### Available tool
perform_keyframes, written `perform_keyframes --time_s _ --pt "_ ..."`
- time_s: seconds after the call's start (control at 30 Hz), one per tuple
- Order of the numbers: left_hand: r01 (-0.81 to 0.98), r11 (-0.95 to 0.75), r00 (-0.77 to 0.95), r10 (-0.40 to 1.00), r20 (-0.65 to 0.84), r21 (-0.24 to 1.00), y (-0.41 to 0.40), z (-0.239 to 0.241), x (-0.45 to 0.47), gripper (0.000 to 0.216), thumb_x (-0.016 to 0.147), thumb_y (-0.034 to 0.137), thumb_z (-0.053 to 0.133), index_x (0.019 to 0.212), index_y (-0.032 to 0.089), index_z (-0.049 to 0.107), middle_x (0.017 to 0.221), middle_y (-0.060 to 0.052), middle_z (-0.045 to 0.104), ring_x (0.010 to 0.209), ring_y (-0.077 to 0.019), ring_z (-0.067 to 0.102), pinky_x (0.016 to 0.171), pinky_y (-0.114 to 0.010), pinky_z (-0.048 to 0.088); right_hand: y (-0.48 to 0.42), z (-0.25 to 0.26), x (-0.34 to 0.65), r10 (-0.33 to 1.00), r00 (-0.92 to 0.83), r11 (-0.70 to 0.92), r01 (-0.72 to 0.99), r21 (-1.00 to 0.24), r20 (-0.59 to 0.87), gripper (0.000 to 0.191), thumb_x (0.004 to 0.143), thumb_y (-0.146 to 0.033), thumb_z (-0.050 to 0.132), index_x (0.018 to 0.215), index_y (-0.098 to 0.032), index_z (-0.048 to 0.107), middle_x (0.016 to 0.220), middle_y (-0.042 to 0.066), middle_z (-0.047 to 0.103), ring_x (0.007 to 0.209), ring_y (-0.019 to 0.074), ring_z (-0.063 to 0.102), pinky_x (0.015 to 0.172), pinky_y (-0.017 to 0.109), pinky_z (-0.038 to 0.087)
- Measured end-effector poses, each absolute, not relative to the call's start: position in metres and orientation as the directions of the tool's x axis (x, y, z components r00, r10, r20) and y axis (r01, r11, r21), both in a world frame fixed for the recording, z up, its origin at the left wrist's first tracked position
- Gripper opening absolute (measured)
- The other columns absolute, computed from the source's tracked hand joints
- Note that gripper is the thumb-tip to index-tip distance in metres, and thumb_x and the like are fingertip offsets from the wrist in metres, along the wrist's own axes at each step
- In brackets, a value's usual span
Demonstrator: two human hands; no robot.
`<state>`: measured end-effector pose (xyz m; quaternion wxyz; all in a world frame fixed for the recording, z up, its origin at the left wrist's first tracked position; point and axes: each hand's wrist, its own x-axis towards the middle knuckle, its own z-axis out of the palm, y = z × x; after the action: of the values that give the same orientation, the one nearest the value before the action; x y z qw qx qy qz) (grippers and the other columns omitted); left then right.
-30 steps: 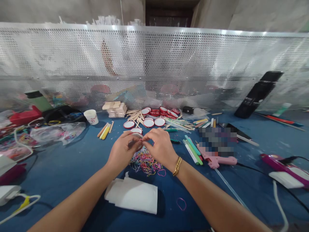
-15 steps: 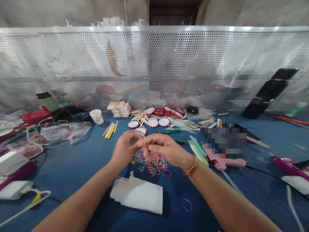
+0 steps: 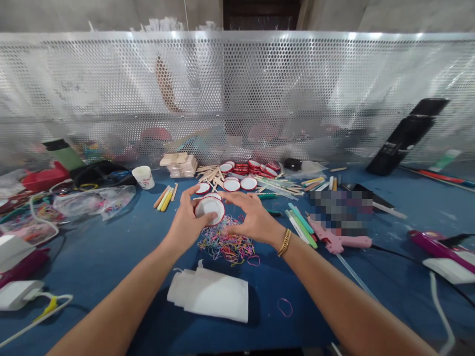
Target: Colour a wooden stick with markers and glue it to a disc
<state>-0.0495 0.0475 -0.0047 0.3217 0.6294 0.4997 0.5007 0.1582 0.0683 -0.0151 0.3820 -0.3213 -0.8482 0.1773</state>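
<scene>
My left hand [image 3: 184, 221] grips a round jar lid [image 3: 210, 209], white inside with a red rim, its thumb lying across the white face. Close by on the right, my right hand [image 3: 256, 217] has its thumb and fingers apart; the fingertips come near the lid's rim, and I cannot tell if they touch it. Below both hands spreads a heap of colourful rubber bands [image 3: 226, 244]. A folded white cloth-like bundle [image 3: 211, 295] lies nearer to me. Just behind the held lid, more red-rimmed lids [image 3: 232, 184] rest on the blue table [image 3: 111, 257].
Wooden sticks [image 3: 210, 175], a paper cup [image 3: 143, 177] and coloured sticks [image 3: 166, 199] stand or lie behind. To the right are pale green markers [image 3: 302, 225], a pink glue gun [image 3: 337, 240] with its cord and a black bottle [image 3: 404, 141]. A perforated metal screen [image 3: 260, 94] closes the back.
The lid has turned so its white face shows in my left hand. My right fingers have parted from the pinch beside it. The view has shifted slightly.
</scene>
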Motion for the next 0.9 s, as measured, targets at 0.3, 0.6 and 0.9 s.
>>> perform_keyframes --time_s 0.3,0.6,0.9 --pt "0.465 -0.323 0.072 0.942 0.328 0.825 0.043 -0.007 -0.039 0.031 0.077 0.028 0.066 0.106 0.020 0.061 0.100 -0.004 0.068 0.089 -0.0202 0.063 0.078 -0.034 0.049 0.062 -0.020 0.146 0.675 -0.492 0.737 0.492 -0.463 0.550 0.091 0.061 -0.051 0.084 0.136 -0.025 0.040 0.140 0.013 0.052 0.131 0.0325 0.046 0.111 0.050 0.023" --pt "0.452 -0.338 0.121 0.940 0.319 0.825 0.041 -0.004 -0.038 0.030 0.072 0.027 0.069 0.100 0.019 0.062 0.096 -0.003 0.068 0.086 -0.0200 0.062 0.076 -0.033 0.047 0.060 -0.018 0.143 0.654 -0.499 0.755 0.465 -0.461 0.568 0.083 0.058 -0.046 0.087 0.126 -0.025 0.045 0.129 0.007 0.058 0.118 0.0281 0.052 0.103 0.044 0.030" --pt "0.428 -0.279 0.109 0.960 0.257 0.860 0.042 -0.006 -0.041 0.035 0.068 0.022 0.070 0.100 0.018 0.058 0.095 -0.004 0.064 0.084 -0.0200 0.060 0.078 -0.035 0.046 0.060 -0.020 0.142 0.673 -0.512 0.739 0.483 -0.469 0.533 0.081 0.057 -0.046 0.087 0.124 -0.024 0.045 0.125 0.008 0.059 0.115 0.0290 0.053 0.103 0.047 0.030"
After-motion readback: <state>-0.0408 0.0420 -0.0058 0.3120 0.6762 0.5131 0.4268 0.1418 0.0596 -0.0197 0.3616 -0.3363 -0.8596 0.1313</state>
